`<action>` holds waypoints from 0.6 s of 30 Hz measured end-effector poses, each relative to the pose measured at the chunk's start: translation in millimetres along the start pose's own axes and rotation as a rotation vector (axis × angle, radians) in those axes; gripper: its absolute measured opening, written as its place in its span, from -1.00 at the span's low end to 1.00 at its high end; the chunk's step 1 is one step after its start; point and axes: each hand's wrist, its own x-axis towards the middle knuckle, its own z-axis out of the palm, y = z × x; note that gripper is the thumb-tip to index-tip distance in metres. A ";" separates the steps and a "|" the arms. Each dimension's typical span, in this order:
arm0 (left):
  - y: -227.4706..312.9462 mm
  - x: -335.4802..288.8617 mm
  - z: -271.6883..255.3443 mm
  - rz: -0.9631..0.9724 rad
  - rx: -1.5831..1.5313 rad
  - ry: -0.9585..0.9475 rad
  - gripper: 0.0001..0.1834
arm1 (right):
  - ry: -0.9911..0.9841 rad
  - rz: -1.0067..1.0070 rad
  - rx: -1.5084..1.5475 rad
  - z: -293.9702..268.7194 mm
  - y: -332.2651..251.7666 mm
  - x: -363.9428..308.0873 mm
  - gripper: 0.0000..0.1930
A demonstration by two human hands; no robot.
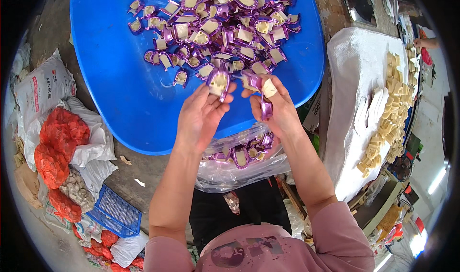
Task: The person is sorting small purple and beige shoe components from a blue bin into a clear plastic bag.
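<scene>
My left hand (203, 110) grips a shiny purple plastic piece (219, 83) with a cream inner side, held over the near edge of the blue table (143, 123). Beside it, my right hand (278, 104) is closed round more purple pieces (266, 108); one points downward, and their exact number is hard to make out. A pale wrap (269, 88) covers part of a right-hand digit. Just beyond both hands lies a heap of similar purple pieces (211, 30). Below them, a clear plastic bag (225, 174) with several purple pieces inside sits against my lap.
To the right, a white woven sack (345, 128) lies under many cream parts (395, 99). On the left are stuffed white sacks (43, 87), red bags (62, 133) and a blue crate (115, 212). Another person's hand (426, 43) shows at the far right.
</scene>
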 end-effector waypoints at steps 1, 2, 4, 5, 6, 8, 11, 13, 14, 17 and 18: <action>-0.4 -7.1 -4.7 0.024 0.075 0.009 -0.64 | -0.037 -0.036 -0.034 -6.0 0.2 -1.7 -0.70; 0.2 -9.7 -9.0 0.046 0.150 0.018 -0.66 | -0.047 -0.065 -0.060 -12.0 0.1 -1.7 -0.74; 4.7 -8.4 -17.9 0.105 0.438 0.091 -0.67 | -0.016 -0.049 -0.119 -19.2 -7.0 -2.9 -0.73; 7.7 -8.2 -20.2 0.167 0.726 0.166 -0.67 | 0.011 -0.032 -0.178 -21.0 -10.2 -3.0 -0.73; 11.2 -2.2 -20.1 0.159 0.985 0.199 -0.74 | 0.018 -0.039 -0.193 -23.1 -12.1 -2.8 -0.75; 6.2 18.2 -32.9 0.458 1.343 0.166 -0.77 | 0.010 -0.040 -0.222 -16.5 -12.9 -2.7 -0.75; -4.7 55.6 -47.3 0.690 1.729 0.128 -0.80 | 0.019 -0.033 -0.261 -11.9 -9.9 -3.3 -0.76; -4.9 75.4 -49.2 0.615 1.768 0.135 -0.82 | 0.032 -0.028 -0.268 -12.0 -10.1 -4.3 -0.76; -2.0 83.0 -50.1 0.526 1.797 0.128 -0.81 | 0.030 -0.029 -0.252 -12.7 -10.9 -4.7 -0.76; -3.5 91.1 -51.6 0.484 1.789 0.138 -0.79 | 0.035 -0.046 -0.251 -16.6 -11.5 -5.0 -0.74; -3.1 90.8 -52.8 0.490 1.778 0.135 -0.79 | 0.036 -0.059 -0.267 -17.2 -11.0 -5.2 -0.72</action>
